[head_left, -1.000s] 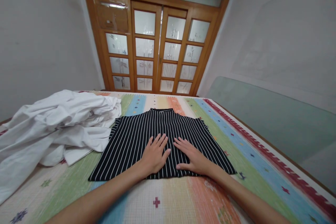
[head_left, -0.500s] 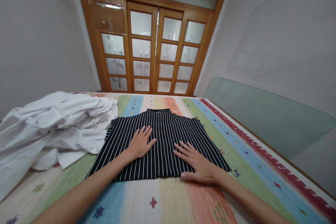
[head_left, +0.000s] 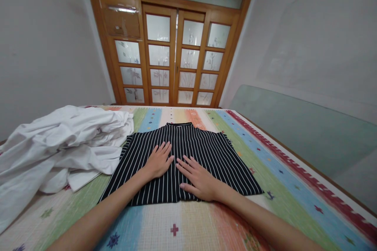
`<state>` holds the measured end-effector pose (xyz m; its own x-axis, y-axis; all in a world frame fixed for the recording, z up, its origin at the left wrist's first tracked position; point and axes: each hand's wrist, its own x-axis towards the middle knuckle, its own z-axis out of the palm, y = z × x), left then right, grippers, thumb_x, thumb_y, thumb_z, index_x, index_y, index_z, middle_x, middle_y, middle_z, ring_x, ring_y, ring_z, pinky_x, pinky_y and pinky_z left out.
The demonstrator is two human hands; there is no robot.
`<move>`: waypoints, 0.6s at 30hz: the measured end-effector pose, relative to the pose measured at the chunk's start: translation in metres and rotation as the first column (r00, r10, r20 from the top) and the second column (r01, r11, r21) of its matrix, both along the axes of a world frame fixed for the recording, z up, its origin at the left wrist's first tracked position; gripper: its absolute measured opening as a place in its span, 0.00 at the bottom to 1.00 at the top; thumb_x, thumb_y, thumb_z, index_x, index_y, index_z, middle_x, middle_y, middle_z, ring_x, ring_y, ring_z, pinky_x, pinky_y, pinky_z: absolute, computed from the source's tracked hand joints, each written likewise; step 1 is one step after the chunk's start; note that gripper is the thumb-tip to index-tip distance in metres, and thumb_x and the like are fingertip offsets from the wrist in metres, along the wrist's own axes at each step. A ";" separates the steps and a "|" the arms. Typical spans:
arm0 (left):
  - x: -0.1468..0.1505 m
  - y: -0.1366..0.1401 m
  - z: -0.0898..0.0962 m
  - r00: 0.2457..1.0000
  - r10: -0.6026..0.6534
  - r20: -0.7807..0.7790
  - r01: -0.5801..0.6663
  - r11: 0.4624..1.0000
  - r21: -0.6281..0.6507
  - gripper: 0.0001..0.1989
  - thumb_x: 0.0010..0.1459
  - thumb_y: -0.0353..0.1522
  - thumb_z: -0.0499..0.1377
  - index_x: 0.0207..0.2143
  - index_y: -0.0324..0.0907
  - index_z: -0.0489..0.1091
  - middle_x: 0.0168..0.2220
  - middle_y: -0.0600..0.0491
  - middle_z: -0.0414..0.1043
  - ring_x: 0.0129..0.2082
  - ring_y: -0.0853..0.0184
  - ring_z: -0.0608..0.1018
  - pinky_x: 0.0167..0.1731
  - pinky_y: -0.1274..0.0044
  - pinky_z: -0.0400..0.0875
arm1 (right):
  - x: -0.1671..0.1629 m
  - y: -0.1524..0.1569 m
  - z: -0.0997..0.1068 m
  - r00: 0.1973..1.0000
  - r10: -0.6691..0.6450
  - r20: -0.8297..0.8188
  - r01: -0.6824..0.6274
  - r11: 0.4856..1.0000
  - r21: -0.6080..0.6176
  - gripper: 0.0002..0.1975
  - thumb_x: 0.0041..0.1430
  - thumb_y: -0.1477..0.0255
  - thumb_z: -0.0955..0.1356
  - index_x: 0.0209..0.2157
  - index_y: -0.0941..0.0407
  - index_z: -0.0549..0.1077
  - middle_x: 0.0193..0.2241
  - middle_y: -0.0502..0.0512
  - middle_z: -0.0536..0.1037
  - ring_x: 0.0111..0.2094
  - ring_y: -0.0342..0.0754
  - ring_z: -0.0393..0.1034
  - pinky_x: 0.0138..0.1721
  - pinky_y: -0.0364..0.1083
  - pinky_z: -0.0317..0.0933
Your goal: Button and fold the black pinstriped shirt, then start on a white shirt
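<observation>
A black shirt with white stripes (head_left: 206,145) lies folded and spread flat, its collar toward the far side. My left hand (head_left: 159,160) rests flat on the left half of the shirt, fingers extended. On the cloth just right of the middle lies my right hand (head_left: 196,179), its fingers stretched out and a little apart. The two hands are close together but not touching, and neither grips the fabric. The underside of the shirt is hidden.
Crumpled white cloth (head_left: 67,137) is heaped to the left, close to the shirt's left edge. Beneath everything is a colourful striped bedspread (head_left: 159,223). Wooden glass-paned doors (head_left: 160,53) stand beyond, and a pale green panel (head_left: 294,121) leans along the right wall.
My right hand has slid left across the shirt, closer to my left hand. My left hand has stayed at about the same spot on the cloth.
</observation>
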<state>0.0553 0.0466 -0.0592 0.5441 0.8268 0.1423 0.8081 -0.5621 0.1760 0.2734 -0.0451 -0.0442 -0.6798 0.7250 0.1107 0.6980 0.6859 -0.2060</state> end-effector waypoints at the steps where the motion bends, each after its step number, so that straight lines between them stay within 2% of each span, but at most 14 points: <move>1: -0.001 0.001 0.001 1.000 -0.016 -0.009 0.016 1.000 0.000 0.33 0.67 0.47 0.36 0.67 0.40 0.51 0.69 0.45 0.48 0.69 0.57 0.49 0.65 0.59 0.44 | 0.002 -0.002 0.001 1.000 0.009 0.003 -0.009 1.000 -0.010 0.35 0.67 0.52 0.56 0.69 0.52 0.44 0.69 0.54 0.44 0.69 0.54 0.31 0.68 0.60 0.32; 5: -0.003 0.006 0.004 0.997 -0.059 -0.040 0.059 0.998 0.005 0.33 0.67 0.48 0.35 0.67 0.41 0.49 0.69 0.47 0.47 0.69 0.58 0.47 0.65 0.60 0.43 | 0.012 -0.004 0.011 0.994 0.109 0.004 -0.108 0.990 -0.093 0.43 0.61 0.46 0.61 0.69 0.54 0.44 0.69 0.57 0.39 0.69 0.59 0.26 0.67 0.62 0.29; 8: -0.002 0.006 0.005 0.996 -0.055 -0.067 0.056 0.998 0.008 0.33 0.67 0.48 0.34 0.67 0.41 0.50 0.69 0.47 0.47 0.69 0.58 0.48 0.65 0.61 0.43 | 0.016 0.008 0.021 0.989 0.146 -0.024 -0.148 0.979 -0.137 0.43 0.60 0.45 0.61 0.68 0.54 0.47 0.69 0.57 0.44 0.69 0.56 0.32 0.68 0.60 0.31; 10: -0.002 0.006 0.005 0.996 -0.051 -0.075 0.053 0.999 0.012 0.33 0.67 0.48 0.35 0.67 0.41 0.50 0.69 0.47 0.47 0.69 0.57 0.48 0.65 0.60 0.44 | 0.014 0.023 0.022 0.995 0.072 -0.067 -0.078 0.992 -0.100 0.37 0.65 0.48 0.56 0.68 0.54 0.49 0.68 0.56 0.48 0.69 0.52 0.36 0.68 0.58 0.33; 12: -0.002 0.005 0.004 0.996 -0.052 -0.069 0.054 0.998 0.021 0.33 0.67 0.48 0.35 0.67 0.41 0.51 0.69 0.47 0.48 0.69 0.57 0.48 0.65 0.60 0.44 | 0.010 0.041 0.017 0.992 -0.040 -0.116 0.038 0.999 -0.020 0.34 0.68 0.51 0.52 0.68 0.55 0.49 0.68 0.57 0.47 0.69 0.50 0.36 0.68 0.58 0.35; 15: -0.003 0.003 0.004 0.997 -0.068 -0.048 0.070 0.997 0.027 0.33 0.67 0.49 0.35 0.67 0.43 0.51 0.68 0.48 0.49 0.69 0.56 0.49 0.65 0.59 0.45 | 0.008 0.068 0.002 0.976 -0.182 -0.123 0.191 0.979 0.065 0.37 0.67 0.49 0.50 0.67 0.58 0.51 0.69 0.59 0.45 0.69 0.54 0.32 0.67 0.60 0.35; 18: -0.007 0.001 0.006 0.995 -0.094 -0.042 0.094 0.996 0.005 0.34 0.66 0.51 0.36 0.67 0.44 0.50 0.69 0.49 0.48 0.69 0.57 0.49 0.65 0.60 0.44 | 0.015 0.089 -0.011 0.964 -0.259 -0.054 0.261 0.965 0.033 0.39 0.66 0.47 0.49 0.67 0.60 0.52 0.68 0.61 0.50 0.69 0.56 0.38 0.67 0.60 0.37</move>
